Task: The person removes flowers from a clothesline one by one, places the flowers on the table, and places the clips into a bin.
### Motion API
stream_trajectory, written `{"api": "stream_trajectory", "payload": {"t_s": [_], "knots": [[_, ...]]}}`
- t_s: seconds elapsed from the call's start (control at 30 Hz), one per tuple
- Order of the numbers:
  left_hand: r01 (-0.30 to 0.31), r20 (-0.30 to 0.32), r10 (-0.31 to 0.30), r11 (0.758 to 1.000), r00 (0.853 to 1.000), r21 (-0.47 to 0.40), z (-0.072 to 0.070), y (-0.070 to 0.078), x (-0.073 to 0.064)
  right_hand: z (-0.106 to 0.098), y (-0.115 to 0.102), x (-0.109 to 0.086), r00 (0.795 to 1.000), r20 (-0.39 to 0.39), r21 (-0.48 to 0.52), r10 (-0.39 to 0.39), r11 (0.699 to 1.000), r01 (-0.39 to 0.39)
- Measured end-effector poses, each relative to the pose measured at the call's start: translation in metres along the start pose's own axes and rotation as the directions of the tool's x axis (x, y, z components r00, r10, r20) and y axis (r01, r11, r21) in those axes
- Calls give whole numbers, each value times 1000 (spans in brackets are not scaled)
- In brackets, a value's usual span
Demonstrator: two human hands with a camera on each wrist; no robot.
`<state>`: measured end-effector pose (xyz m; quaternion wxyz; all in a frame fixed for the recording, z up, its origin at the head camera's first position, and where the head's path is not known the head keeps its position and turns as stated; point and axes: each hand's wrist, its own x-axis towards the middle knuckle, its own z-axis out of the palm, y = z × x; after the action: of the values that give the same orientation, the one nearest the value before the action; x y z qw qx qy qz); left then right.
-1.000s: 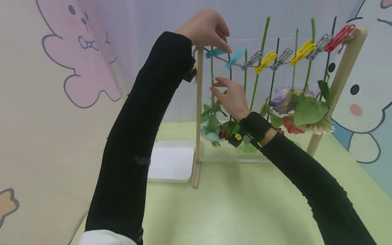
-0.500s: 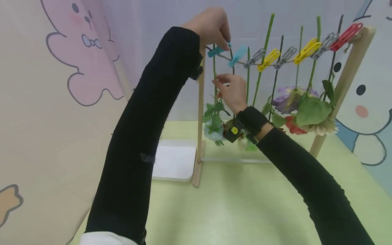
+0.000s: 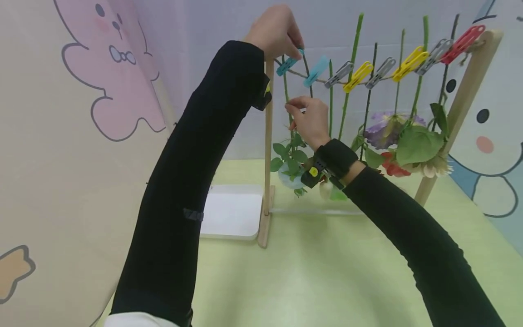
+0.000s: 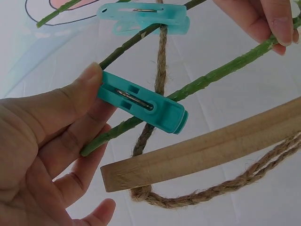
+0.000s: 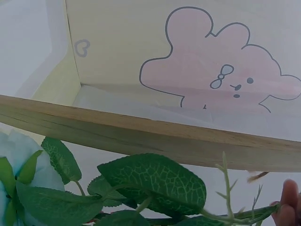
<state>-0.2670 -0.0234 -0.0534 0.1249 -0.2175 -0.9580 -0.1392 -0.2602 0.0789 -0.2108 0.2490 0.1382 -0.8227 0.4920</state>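
My left hand is at the left end of the rope, pinching the handle end of a teal clothespin between thumb and fingers. The clothespin sits across the twine rope and a green stem, whose cut end reaches my left fingers. Lower down, my right hand pinches that same stem between thumb and fingertips. Below it hangs a pale blue artificial flower, head down, with green leaves. Only my right fingertips show in the right wrist view.
More flowers hang upside down along the rope, held by a light blue clothespin and several grey, yellow and red ones. Wooden posts carry the rope. A white tray lies left of the rack on the pale green table.
My right fingers have closed onto the stem, and the blue flower has swung right and turned. My left fingers have come onto the teal clothespin's handles, and it now tilts more steeply.
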Motion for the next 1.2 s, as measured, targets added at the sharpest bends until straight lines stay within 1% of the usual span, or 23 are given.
{"api": "stream_trajectory", "payload": {"t_s": [0.13, 0.3, 0.47, 0.53, 0.6, 0.7, 0.73, 0.77, 0.83, 0.87, 0.93, 0.97, 1.03, 1.1, 1.2], "knots": [[27, 5, -27, 990, 1000, -135, -1, -4, 0, 0, -2, 0, 1000, 17, -20, 2, 1000, -2], [56, 1, -57, 970, 998, -238, -2, -7, 2, -1, -4, 0, 999, 33, -48, -2, 999, 4], [91, -26, -104, 944, 994, -317, -4, -9, 4, 0, -6, 2, 998, 55, -70, -4, 997, 8], [94, -35, -114, 932, 993, -351, -5, -11, 5, 1, -6, 1, 998, 68, -82, -8, 997, 13], [89, -40, -114, 915, 993, -394, -6, -12, 5, 2, -4, -1, 997, 77, -87, -14, 996, 21], [58, -52, -94, 874, 994, -482, -7, -14, 2, 3, -1, -7, 994, 95, -106, -53, 992, 63], [41, -60, -82, 861, 995, -506, -8, -14, 1, 3, 0, -10, 992, 98, -113, -74, 990, 85], [22, -70, -70, 843, 995, -538, -9, -14, -1, 3, 1, -13, 990, 101, -124, -101, 986, 113], [-11, -90, -51, 816, 995, -578, -11, -14, -5, 3, 3, -21, 982, 106, -152, -156, 973, 171], [-29, -104, -40, 807, 994, -590, -13, -13, -8, 2, 4, -25, 977, 107, -165, -185, 966, 201], [-60, -131, -23, 797, 991, -601, -16, -14, -15, 0, 6, -34, 963, 103, -196, -248, 944, 264], [-74, -143, -16, 795, 990, -601, -17, -14, -19, -1, 7, -38, 955, 106, -212, -276, 932, 293], [-89, -165, -8, 814, 986, -573, -20, -17, -29, -4, 9, -46, 938, 114, -237, -327, 908, 345], [-107, -192, 6, 844, 981, -525, -22, -20, -40, -6, 11, -54, 920, 126, -262, -370, 883, 391], [-138, -237, 29, 878, 971, -457, -24, -26, -57, -11, 14, -65, 900, 158, -283, -407, 854, 436]]}}
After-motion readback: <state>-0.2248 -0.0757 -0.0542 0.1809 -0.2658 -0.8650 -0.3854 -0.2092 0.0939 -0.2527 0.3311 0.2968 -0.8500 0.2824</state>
